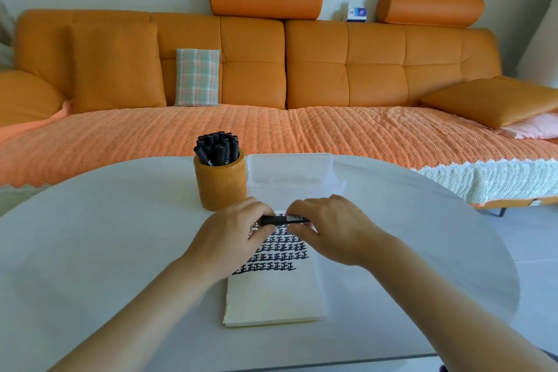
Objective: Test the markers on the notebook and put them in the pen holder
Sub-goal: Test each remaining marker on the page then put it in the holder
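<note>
While the orange pen holder sits back-left, crammed with capped black markers, the left hand pinches one end of a loose marker. It's lying sideways, long axis running left to right, just above the top of the notebook and its rows of black test marks. The right hand grips the other end, so it's capping or uncapping, can't tell which. The holder is just beyond the left hand, so I'd guess that one does the drop. The clear plastic box behind looks empty, hard to say.
</note>
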Tool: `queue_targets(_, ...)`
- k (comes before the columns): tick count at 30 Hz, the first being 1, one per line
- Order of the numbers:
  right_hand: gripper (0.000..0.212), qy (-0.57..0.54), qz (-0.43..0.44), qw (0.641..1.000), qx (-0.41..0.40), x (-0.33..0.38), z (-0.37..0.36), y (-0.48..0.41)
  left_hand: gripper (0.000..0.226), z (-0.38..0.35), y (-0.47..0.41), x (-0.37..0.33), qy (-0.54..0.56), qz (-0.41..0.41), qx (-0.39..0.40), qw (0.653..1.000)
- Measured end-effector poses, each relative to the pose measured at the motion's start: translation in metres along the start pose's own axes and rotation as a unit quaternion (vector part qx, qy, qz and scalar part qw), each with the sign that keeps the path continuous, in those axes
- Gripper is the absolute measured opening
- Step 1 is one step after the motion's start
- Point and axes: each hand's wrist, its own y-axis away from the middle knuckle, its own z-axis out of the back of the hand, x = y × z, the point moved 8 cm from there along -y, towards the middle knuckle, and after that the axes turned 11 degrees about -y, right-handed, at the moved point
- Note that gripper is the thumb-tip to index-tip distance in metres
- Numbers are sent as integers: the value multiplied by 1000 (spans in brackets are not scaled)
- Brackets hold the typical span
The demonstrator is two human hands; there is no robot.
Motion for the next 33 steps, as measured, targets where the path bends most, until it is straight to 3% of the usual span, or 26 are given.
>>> queue_targets(2,37,10,5,1000,21,2,-6,0,11,0,0,-4,6,-11,0,1000)
queue_targets(9,22,-122,-34,991,31,5,-22,0,14,4,1,-8,2,-26,-17,1000)
queue_targets(13,31,-35,-11,999,19,10,-19,-2,17,2,1,-9,-21,-59,-8,998)
queue_targets(18,34,-7,-16,999,43,9,-24,-3,19,-7,2,-7,-30,-66,8,997)
queue_targets(27,28,-16,-40,999,29,6,-22,-3,23,-9,1,-9,5,-71,-10,997)
queue_targets(33,27,-14,-31,999,39,10,-26,-4,13,-5,0,-11,7,-91,-22,996)
